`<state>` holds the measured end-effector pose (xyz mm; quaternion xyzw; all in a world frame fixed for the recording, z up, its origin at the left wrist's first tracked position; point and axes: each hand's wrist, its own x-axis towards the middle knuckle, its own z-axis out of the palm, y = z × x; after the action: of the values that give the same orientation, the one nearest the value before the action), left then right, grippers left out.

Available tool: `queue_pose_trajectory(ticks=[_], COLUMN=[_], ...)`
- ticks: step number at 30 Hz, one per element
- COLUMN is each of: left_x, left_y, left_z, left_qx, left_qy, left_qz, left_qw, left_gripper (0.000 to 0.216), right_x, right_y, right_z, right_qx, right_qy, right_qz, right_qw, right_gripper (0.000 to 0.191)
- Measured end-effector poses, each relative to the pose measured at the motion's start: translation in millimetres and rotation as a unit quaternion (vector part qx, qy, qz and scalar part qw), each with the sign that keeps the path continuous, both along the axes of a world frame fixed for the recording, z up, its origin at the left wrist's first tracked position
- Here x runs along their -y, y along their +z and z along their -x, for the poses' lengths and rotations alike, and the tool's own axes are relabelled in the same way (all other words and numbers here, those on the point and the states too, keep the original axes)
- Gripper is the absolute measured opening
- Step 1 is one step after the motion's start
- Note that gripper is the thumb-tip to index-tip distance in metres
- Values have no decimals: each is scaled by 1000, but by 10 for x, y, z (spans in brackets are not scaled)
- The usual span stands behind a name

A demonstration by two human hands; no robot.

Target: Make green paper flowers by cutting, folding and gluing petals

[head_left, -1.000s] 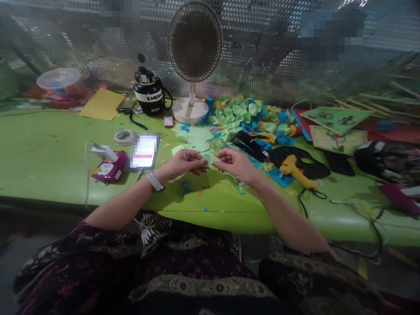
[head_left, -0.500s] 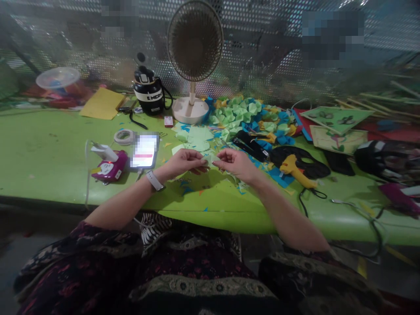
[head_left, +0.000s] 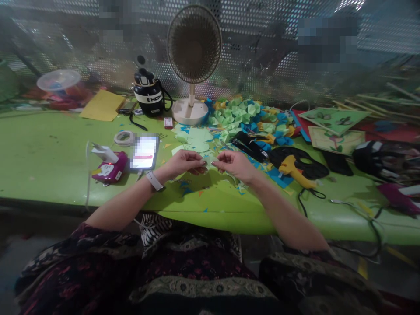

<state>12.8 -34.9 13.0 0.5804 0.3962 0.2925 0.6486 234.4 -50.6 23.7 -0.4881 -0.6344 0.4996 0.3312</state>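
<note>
Between my two hands is a small piece of light green paper (head_left: 210, 162), held just above the table's front part. My left hand (head_left: 187, 162), with a watch on its wrist, pinches the paper's left side between thumb and fingers. On the right side, my right hand (head_left: 233, 165) grips it with thumb and forefinger. The fingers hide part of the paper's shape. Flat light green paper pieces (head_left: 196, 139) lie just beyond my hands. Farther back is a heap of folded light green paper pieces (head_left: 241, 113), mixed with blue and yellow ones.
Left of my hands lie a lit phone (head_left: 144, 152), a tape roll (head_left: 124, 138) and a purple power socket (head_left: 113, 169). A fan (head_left: 190, 111) and a black bottle (head_left: 149, 98) stand behind. To the right are a black stapler (head_left: 249, 146) and a yellow glue gun (head_left: 295, 172).
Both hands stay almost in place on the green paper, with small finger shifts. The paper's visible outline differs slightly. The whole view has moved a little.
</note>
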Motion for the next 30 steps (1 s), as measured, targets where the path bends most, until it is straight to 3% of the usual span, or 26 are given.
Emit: queue_pose_trajectory(ticks=[14,21,24,27,30], left_x=[-16,-63,-88,-115,-140], left_y=[4,11,9,-3,-15], left_z=[-14,23,52,76,91], left_qx=[38,33,30,25,23], left_qy=[60,49,60,63,59], left_qz=[33,46,45,44,48], left_qw=[997,997,997,997,997], left_gripper=[19,14,12,12,11], right_x=[-50,-128,-208,-316,-438], right_y=[0,-7,33,103,148], right_z=[4,-70,-202,-427,-700], right_qx=[-56,-37,-7,27,154], right_qy=[-14,14,-5,-89,-157], right_qz=[55,67,34,-46,-153], right_qw=[997,997,999,995,963], right_gripper=[45,44,43,38,28])
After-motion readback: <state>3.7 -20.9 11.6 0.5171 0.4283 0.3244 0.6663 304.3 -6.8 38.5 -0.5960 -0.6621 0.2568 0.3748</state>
